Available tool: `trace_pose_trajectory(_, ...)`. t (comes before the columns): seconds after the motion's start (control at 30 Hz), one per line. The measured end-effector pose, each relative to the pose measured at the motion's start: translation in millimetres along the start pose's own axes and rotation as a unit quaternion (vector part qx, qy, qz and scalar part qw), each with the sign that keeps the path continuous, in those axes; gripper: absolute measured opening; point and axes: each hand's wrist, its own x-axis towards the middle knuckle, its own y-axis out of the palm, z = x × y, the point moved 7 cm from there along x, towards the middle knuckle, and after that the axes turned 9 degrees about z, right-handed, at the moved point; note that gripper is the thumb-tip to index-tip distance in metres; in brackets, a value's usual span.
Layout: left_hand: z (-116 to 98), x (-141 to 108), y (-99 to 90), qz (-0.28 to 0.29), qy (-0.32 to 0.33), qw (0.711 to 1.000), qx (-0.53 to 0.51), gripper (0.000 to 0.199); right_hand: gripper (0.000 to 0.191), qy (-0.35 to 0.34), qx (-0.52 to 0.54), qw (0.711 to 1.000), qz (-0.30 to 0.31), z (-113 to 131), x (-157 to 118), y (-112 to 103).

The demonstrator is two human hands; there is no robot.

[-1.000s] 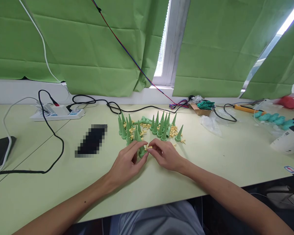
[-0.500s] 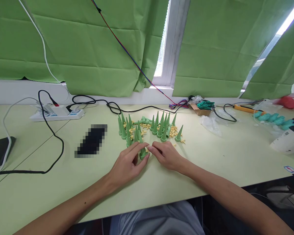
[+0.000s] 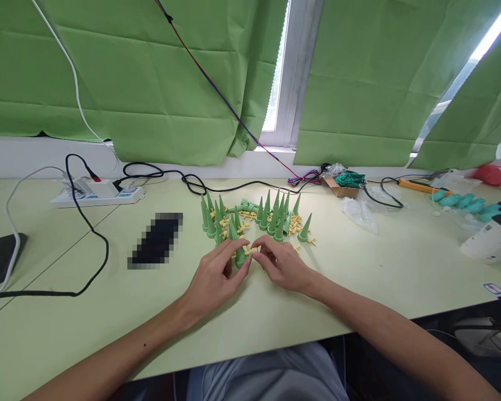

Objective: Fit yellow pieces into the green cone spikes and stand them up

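My left hand (image 3: 217, 272) curves round a green plastic cone (image 3: 239, 259) near the table's front, thumb and fingers on either side of its base. Beside that base, a small yellow branched piece (image 3: 251, 252) shows between both hands; the fingertips of my right hand (image 3: 284, 264) pinch its right end. Whether the piece touches the cone I cannot tell. Just beyond my hands stand several more green cones (image 3: 280, 228) in two clusters, with a heap of loose yellow pieces (image 3: 295, 224) among them.
A blurred dark rectangle (image 3: 156, 240) lies left of the cones. Behind it are a white power strip (image 3: 98, 196) and a black cable (image 3: 242, 184). At the right back sit a small cardboard box (image 3: 342, 189), clear plastic bags (image 3: 361, 214) and a white device (image 3: 490, 239).
The cone in my left hand has shifted slightly left. My fingers have parted a little, and the yellow piece between my hands now shows more fully.
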Motion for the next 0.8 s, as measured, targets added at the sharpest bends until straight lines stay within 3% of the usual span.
trace_pose_trajectory(0.3,0.0,-0.1,1.2,0.005,0.008,1.0,0.001,0.029,0.009,0.001,-0.01,1.0,-0.006,-1.6,1.2,-1.4)
trace_pose_trajectory(0.67,-5.0,0.6,1.2,0.013,0.022,1.0,-0.01,0.026,0.028,0.005,-0.05,0.999,-0.004,1.1,1.9,-1.6)
trace_pose_trajectory(0.8,-2.2,1.0,-0.2,0.004,0.009,1.0,-0.01,0.028,0.015,0.007,-0.019,1.0,-0.003,1.6,1.4,-1.7)
